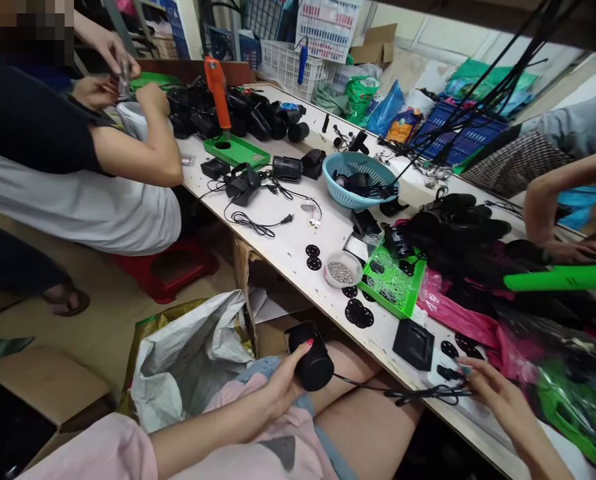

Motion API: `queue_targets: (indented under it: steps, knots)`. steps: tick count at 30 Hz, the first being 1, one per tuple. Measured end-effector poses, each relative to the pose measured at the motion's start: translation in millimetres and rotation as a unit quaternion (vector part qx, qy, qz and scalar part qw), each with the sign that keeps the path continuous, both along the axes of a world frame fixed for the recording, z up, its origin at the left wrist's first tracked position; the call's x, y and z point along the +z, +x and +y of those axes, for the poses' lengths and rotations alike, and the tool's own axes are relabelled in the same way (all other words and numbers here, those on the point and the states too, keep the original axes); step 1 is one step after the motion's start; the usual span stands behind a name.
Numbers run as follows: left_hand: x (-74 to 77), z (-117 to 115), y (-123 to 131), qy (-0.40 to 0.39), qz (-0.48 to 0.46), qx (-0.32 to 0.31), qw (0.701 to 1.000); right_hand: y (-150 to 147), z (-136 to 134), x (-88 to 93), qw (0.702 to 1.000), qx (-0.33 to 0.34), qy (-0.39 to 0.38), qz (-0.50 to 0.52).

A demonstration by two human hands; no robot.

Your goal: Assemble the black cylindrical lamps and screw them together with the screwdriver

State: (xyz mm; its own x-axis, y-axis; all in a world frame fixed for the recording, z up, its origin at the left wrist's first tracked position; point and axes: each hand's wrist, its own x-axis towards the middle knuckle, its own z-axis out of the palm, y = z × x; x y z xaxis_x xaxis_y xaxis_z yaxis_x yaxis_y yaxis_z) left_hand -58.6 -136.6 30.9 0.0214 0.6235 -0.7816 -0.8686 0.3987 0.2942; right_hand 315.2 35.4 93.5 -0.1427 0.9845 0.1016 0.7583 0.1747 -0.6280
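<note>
My left hand (284,387) is wrapped around a black cylindrical device (315,363), held above my lap. From the device a black power cord (363,383) runs right to a tied bundle at the table's edge. There my right hand (498,393) has its fingers curled at a black plug (449,375), which is against a white power strip (433,377). Whether the plug is fully seated I cannot tell. A black square part (413,345) lies just left of that hand, with black perforated discs (468,345) behind it.
A green tray (403,297), a bowl of small metal balls or screws (341,272) and a blue basket (338,197) stand on the table. An orange electric screwdriver (217,87) hangs farther back. Co-workers' arms reach in at left and right. An open sack (163,360) stands left of my lap.
</note>
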Motion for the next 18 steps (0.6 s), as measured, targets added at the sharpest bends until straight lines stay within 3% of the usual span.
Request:
queue_targets:
  steps: [2,7,13,16,18]
  knots:
    - [2.9,0.2,-2.7,-0.004,-0.003,-0.017,1.0,-12.9,-17.9,0.6,0.999,0.02,-0.03,-0.002]
    - [6.2,7.3,-8.7,-0.016,0.017,-0.089,0.996,-44.8,-39.8,-1.1,0.998,-0.012,0.037,-0.051]
    - [12.5,16.4,-7.3,-0.021,0.026,-0.139,0.99,-41.9,-50.7,21.2,0.995,-0.068,0.032,-0.072]
    - [19.5,4.1,-30.7,-0.039,0.041,-0.13,0.99,-61.2,-74.8,37.0,0.999,-0.029,-0.019,-0.025]
    - [23.5,-11.8,-65.7,-0.069,0.061,-0.145,0.985,-91.4,-92.2,42.5,0.993,0.031,-0.104,0.056]
